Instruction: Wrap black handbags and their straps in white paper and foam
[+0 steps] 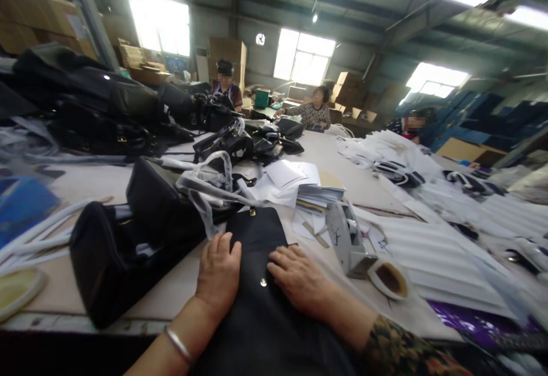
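Note:
A flat black fabric piece (257, 302) with a small metal snap lies in front of me over the near edge of the worktable (180, 284). My left hand (219, 273) rests palm down on its left side, fingers together and flat. My right hand (299, 278) lies flat on its right side next to the snap, fingers stretched out. Neither hand grips anything. A black handbag (128, 250) lies on its side just left of my left hand.
A grey tape dispenser (349, 239) and a tape roll (389, 279) sit right of my right hand. A paper stack (299, 185), clear plastic bags (209, 185) and black bags (107, 108) crowd the table. White corrugated sheets (436, 250) lie at right. Three people sit at the far end.

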Tool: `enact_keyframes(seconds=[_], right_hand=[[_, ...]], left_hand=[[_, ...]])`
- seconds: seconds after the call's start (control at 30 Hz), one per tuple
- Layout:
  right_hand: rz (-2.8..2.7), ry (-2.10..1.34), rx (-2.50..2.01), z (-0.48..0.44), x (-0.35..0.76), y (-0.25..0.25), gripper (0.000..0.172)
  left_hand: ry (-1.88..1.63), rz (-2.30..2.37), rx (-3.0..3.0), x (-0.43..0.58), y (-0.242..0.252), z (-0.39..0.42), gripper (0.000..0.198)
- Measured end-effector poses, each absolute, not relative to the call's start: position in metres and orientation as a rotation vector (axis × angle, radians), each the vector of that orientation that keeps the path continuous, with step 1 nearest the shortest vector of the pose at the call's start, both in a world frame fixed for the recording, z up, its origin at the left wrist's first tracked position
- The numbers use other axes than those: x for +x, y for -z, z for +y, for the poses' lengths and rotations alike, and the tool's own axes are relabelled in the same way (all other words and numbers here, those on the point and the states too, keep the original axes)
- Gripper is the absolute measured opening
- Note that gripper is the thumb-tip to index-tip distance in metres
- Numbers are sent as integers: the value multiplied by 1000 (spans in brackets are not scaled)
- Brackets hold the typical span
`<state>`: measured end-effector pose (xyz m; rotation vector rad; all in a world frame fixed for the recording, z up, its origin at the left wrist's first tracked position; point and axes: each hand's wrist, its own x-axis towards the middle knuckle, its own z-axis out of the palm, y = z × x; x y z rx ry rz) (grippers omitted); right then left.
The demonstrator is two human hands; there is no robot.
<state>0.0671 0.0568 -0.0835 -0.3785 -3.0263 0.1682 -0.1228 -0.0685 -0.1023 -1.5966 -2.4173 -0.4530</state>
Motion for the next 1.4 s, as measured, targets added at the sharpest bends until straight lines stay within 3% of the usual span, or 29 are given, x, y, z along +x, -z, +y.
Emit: enact_keyframes(seconds=[0.13, 0.23, 0.27, 0.33, 0.47, 0.77, 0.87, 1.03, 1.1, 1.17, 1.27, 1.4], right_hand=[[-3091, -442, -291, 59, 62, 89, 59], [-2927, -614, -268, 81, 60, 98, 35], [-2831, -609, -325, 93, 59, 100, 27], [-2640, -411, -550, 122, 54, 99, 28], [-2468, 9, -830, 173, 32, 79, 64], [-2765, 66, -468, 175, -11, 39, 30], [-2854, -41, -341, 136, 9, 39, 26], [-3025, -146, -171, 44, 50, 35, 29], [-3076, -119, -82, 14, 55, 39, 22], [-3088, -102, -24, -8, 54, 47, 16], [-3142, -232, 4, -26, 52, 49, 25], [-3107, -828, 190, -22, 57, 12, 42]], left_hand=[[389, -2278, -2274, -102, 92, -72, 52], [217, -2380, -2569, -93, 84, -76, 85], [167, -2427, -2586, -92, 81, -76, 86], [111, -2469, -2622, -93, 74, -73, 83], [72, -2481, -2670, -100, 79, -65, 84], [321, -2372, -2677, -110, 123, -65, 85], [731, -2428, -2575, -115, 113, -79, 87], [2152, -2618, -1899, -117, 100, -84, 78], [2452, -2637, -1584, -112, 94, -80, 73], [2358, -2747, -1376, -106, 87, -78, 69], [2037, -2894, -1312, -101, 80, -81, 67], [1681, -2916, -1455, -110, 83, -90, 63]])
